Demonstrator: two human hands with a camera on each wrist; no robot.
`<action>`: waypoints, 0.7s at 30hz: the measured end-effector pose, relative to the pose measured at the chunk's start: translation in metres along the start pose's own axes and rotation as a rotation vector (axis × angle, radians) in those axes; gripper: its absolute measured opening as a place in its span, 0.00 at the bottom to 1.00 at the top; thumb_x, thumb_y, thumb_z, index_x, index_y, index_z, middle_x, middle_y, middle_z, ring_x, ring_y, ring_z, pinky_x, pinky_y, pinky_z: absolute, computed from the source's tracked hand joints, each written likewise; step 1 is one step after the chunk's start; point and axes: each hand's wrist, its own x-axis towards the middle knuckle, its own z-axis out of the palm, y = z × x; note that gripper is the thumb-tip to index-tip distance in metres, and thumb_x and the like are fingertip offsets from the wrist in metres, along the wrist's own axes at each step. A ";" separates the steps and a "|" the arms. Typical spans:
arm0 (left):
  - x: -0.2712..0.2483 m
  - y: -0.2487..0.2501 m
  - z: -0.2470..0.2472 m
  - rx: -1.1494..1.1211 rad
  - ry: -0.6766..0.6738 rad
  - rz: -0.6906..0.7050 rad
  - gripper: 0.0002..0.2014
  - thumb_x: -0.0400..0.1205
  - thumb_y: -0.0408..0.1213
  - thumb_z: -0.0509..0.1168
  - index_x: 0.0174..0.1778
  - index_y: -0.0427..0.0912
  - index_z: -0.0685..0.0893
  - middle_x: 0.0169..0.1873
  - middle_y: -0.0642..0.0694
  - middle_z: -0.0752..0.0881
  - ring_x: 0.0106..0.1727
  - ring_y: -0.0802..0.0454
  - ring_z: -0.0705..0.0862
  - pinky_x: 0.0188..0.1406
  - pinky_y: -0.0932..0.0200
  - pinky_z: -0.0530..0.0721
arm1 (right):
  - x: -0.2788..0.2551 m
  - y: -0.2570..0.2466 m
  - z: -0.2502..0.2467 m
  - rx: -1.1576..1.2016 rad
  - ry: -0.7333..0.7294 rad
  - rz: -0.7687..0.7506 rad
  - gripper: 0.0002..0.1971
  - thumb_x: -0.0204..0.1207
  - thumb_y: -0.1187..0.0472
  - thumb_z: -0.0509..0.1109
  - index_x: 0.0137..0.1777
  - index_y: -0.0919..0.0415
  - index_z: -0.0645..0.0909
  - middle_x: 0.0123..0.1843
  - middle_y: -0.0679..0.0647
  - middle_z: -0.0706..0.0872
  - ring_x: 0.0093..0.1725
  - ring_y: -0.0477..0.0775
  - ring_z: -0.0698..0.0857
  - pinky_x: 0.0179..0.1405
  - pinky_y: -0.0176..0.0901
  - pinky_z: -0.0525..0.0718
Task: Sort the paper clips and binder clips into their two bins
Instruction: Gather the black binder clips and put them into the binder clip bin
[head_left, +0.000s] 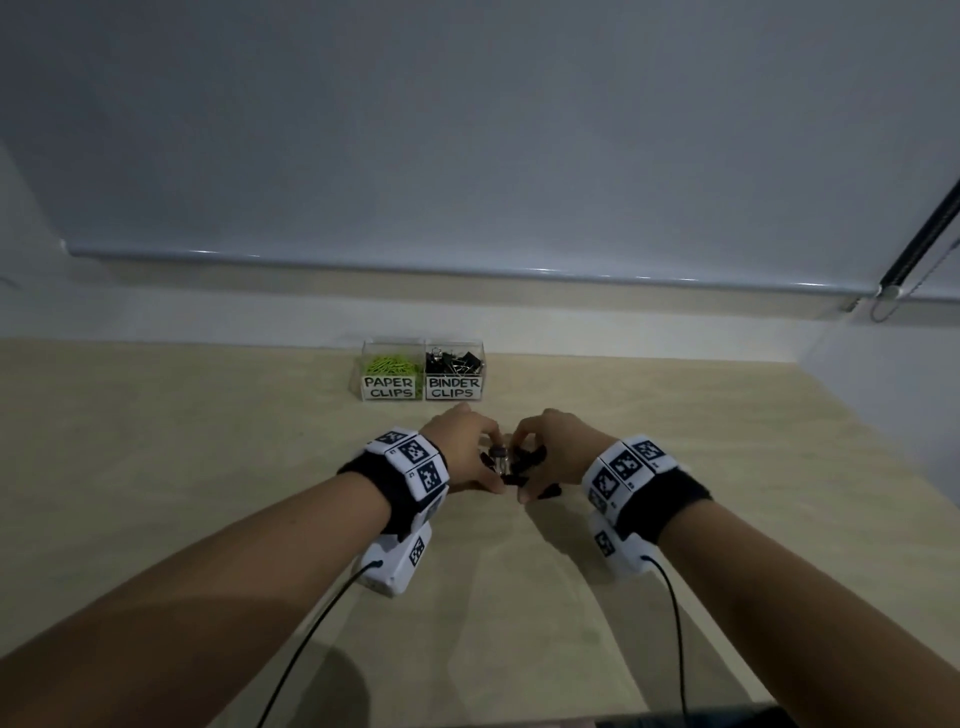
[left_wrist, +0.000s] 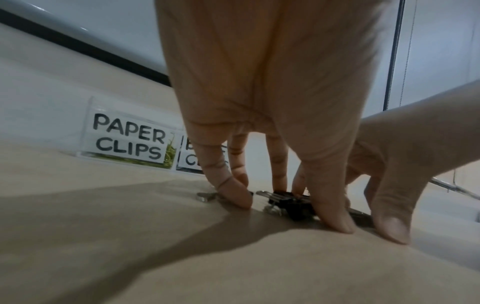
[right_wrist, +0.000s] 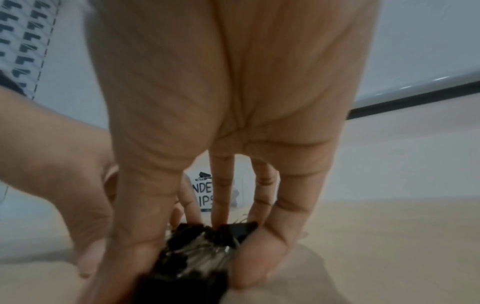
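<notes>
Forearms nearest; right hand (head_left: 550, 447) and left hand (head_left: 462, 452) fingers curl round black binder clips (head_left: 511, 465); light, stiff, tangle-prone; pinch bodies.

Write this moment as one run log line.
left hand: on binder clips | right hand: gathering same pile | bins: part-filled
</notes>
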 end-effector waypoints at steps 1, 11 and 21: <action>0.000 0.000 -0.001 -0.022 0.015 0.012 0.25 0.64 0.47 0.82 0.56 0.47 0.85 0.59 0.42 0.79 0.58 0.43 0.83 0.56 0.53 0.83 | 0.002 -0.002 0.000 0.015 0.007 -0.007 0.27 0.57 0.53 0.85 0.57 0.56 0.83 0.54 0.55 0.84 0.52 0.57 0.81 0.44 0.44 0.78; -0.003 -0.022 -0.012 -0.031 0.092 -0.013 0.10 0.70 0.36 0.75 0.44 0.37 0.88 0.41 0.45 0.86 0.43 0.49 0.83 0.42 0.57 0.82 | 0.010 -0.003 0.000 0.226 0.062 -0.033 0.18 0.57 0.59 0.83 0.45 0.58 0.82 0.43 0.54 0.88 0.38 0.51 0.82 0.39 0.47 0.84; -0.005 -0.036 -0.021 -0.105 0.079 -0.013 0.10 0.68 0.33 0.79 0.41 0.36 0.88 0.33 0.50 0.84 0.36 0.53 0.83 0.29 0.68 0.75 | 0.015 -0.001 -0.001 0.259 0.081 -0.043 0.09 0.63 0.60 0.81 0.41 0.61 0.88 0.39 0.51 0.88 0.34 0.40 0.82 0.28 0.31 0.75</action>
